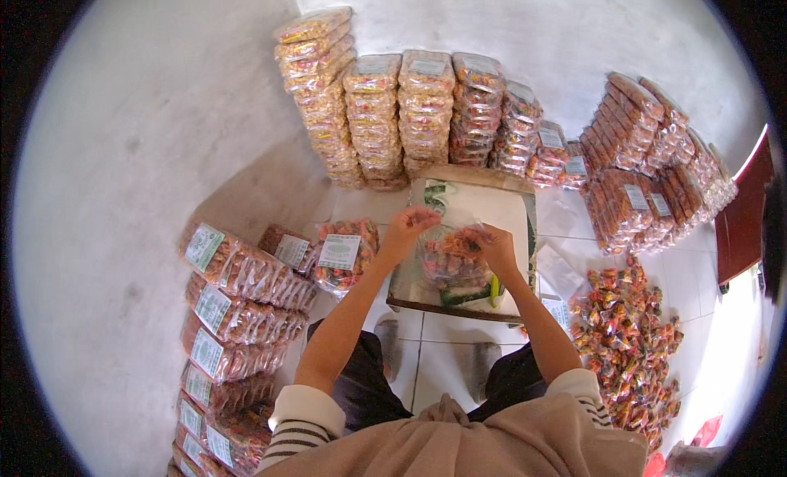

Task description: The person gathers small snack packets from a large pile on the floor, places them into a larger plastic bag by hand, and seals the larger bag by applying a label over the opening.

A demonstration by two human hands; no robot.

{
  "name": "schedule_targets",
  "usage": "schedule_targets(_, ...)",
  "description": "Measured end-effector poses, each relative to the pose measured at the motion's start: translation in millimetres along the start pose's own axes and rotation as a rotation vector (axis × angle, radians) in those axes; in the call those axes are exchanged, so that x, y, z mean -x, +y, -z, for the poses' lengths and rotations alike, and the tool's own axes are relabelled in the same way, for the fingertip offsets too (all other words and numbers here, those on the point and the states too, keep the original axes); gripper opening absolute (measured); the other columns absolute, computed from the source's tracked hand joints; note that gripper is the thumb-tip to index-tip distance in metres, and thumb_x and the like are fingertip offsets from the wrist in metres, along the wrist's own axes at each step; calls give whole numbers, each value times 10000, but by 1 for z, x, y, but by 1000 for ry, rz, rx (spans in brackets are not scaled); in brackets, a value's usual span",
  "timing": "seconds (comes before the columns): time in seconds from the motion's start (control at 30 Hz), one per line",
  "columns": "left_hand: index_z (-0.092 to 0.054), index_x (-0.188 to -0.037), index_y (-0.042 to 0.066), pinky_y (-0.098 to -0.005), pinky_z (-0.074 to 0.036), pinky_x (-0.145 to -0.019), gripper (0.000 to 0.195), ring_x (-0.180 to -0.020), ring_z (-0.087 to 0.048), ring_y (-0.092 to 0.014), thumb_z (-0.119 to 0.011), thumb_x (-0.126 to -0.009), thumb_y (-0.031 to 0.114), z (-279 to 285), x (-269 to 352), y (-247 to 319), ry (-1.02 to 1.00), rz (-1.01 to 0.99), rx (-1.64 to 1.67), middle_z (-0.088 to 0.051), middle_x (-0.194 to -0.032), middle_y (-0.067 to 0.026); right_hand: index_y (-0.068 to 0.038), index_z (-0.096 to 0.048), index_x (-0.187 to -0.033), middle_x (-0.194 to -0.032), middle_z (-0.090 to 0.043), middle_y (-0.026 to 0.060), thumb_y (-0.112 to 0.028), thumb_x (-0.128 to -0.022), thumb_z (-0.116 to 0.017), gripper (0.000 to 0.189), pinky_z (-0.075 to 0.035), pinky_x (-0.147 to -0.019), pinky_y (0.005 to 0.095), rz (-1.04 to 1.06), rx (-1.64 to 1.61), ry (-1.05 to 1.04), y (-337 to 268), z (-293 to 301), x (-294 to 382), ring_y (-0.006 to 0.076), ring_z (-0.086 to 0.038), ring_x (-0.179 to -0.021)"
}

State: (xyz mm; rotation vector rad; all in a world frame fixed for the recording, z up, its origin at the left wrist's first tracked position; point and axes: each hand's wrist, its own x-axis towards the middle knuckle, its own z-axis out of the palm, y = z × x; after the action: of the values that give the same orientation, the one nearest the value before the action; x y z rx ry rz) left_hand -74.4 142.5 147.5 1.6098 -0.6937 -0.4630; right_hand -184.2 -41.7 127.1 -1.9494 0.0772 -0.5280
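On a low table (473, 200) lies a clear plastic bag (452, 255) filled with small wrapped pieces in red and orange. My left hand (416, 221) pinches the upper left corner of the bag's mouth. At the upper right of the same bag, my right hand (497, 246) grips its edge between thumb and fingers. A yellow-green tool (494, 290), its kind unclear, lies on the tabletop below my right hand. A filled bag with a printed label (339, 252) rests just left of the table.
Tall stacks of filled bags (372, 120) stand behind the table. More labelled bags (212, 308) are stacked at left, and brown ones (639, 200) at right. A heap of small wrapped pieces (627, 341) covers floor at lower right, near flat clear bags (561, 271).
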Motion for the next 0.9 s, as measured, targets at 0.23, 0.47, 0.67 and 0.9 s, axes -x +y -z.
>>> schedule_targets(0.23,-398,-1189,-4,-344,-313,-928,525,-1139,-395,-220,-616,-813,290,-42,25,-2,605,-119,-13,-424,-1215,-155,22,-570,-883,-936,-653,83,-144,-875,-522,173,-460,-677,232,-144,-80,61,-5,0,-9,97,-591,-787)
schedule_targets(0.47,-179,-1319,-44,-478,-94,-1037,604,-1274,-154,-389,-407,-904,331,-95,52,-22,490,-405,-403,-165,-1369,-243,21,-567,-911,-949,-648,93,-196,-899,-485,232,-452,-739,245,-103,-31,55,-17,-7,-5,109,-586,-819)
schedule_targets(0.67,-22,-1369,-25,-511,-30,-1037,688,-1320,3,-392,-413,-901,294,-98,42,-21,464,-383,-483,-15,-1419,-248,9,-520,-1023,-1004,-628,94,-195,-906,-475,239,-446,-779,245,4,-202,-74,2,-10,-4,123,-578,-859)
schedule_targets(0.9,-139,-1343,-30,-426,-150,-1022,550,-1257,-180,-339,-372,-925,240,-84,22,-19,704,-360,-201,-170,-1353,-214,5,-573,-989,-1025,-572,84,-206,-852,-526,256,-425,-803,270,-91,-349,-121,-1,-11,-3,163,-546,-920)
